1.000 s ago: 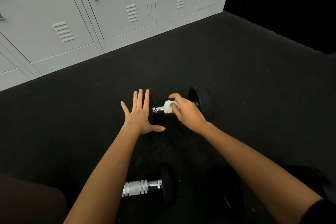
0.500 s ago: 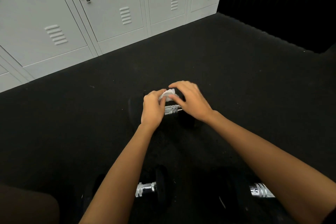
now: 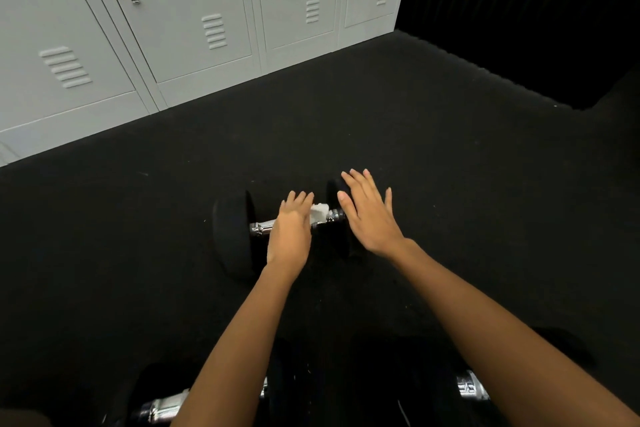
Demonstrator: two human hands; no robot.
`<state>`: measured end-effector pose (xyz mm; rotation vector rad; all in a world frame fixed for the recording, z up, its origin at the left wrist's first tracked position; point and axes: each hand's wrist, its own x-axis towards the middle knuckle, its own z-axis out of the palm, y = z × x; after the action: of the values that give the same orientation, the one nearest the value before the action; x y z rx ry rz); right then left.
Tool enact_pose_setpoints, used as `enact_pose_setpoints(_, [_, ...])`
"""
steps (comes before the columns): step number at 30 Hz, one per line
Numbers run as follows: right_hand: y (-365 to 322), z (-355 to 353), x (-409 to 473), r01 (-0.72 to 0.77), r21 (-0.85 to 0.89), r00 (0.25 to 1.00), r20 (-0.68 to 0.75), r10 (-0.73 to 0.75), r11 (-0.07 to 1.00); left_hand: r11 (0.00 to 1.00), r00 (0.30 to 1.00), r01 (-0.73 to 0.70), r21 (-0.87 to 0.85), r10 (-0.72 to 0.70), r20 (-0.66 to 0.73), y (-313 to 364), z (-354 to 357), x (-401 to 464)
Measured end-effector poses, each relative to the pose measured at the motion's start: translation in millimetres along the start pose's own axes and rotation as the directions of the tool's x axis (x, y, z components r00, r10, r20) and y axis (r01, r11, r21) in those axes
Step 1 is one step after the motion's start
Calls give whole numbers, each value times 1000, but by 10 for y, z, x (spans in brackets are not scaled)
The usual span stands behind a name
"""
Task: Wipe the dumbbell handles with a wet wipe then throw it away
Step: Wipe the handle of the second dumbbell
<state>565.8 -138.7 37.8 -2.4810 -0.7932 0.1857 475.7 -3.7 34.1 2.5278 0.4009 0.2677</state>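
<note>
Two bare hands of mine reach out over the black rubber floor (image 3: 450, 166) in the head view, the only view I have. My left hand (image 3: 291, 232) lies over the shiny chrome handle (image 3: 261, 228) of the far black round-headed dumbbell (image 3: 230, 236), fingers curled down on the small crumpled white wet wipe (image 3: 319, 212), which it presses against the bar; the wipe pokes out at my fingertips, toward the right end of the handle. My right hand (image 3: 369, 215) is spread, fingers straight and fanned, holding nothing, over the dumbbell's right black head (image 3: 341, 246); whether the palm touches that head I cannot tell. The left head stands clear to the left of my wrist, resting on the floor.

Nearer to me, at the bottom edge, a second chrome-handled dumbbell (image 3: 162, 409) lies partly hidden under my left forearm, and a third chrome bar (image 3: 471, 388) shows beside my right forearm, its dark heads hard to make out against the floor. Along the far left a row of pale grey metal lockers (image 3: 194, 10) with louvred vents and small key locks meets the floor, and a black ribbed wall (image 3: 519, 10) closes off the right side
</note>
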Motion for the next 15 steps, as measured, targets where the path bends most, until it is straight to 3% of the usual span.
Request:
enact_pose_setpoints(2, [5, 5, -4, 4, 11, 1000, -10, -4, 1000, 957, 991, -33, 288, -6, 131, -72, 87, -20])
enact_pose_setpoints(5, [6, 32, -4, 7, 21, 1000, -23, -6, 1000, 885, 989, -36, 464, -35, 142, -107, 140, -20])
enact_pose_setpoints(15, [4, 65, 26, -5, 44, 998, -57, 8, 999, 876, 975, -40, 480, -70, 210, -13, 229, -5])
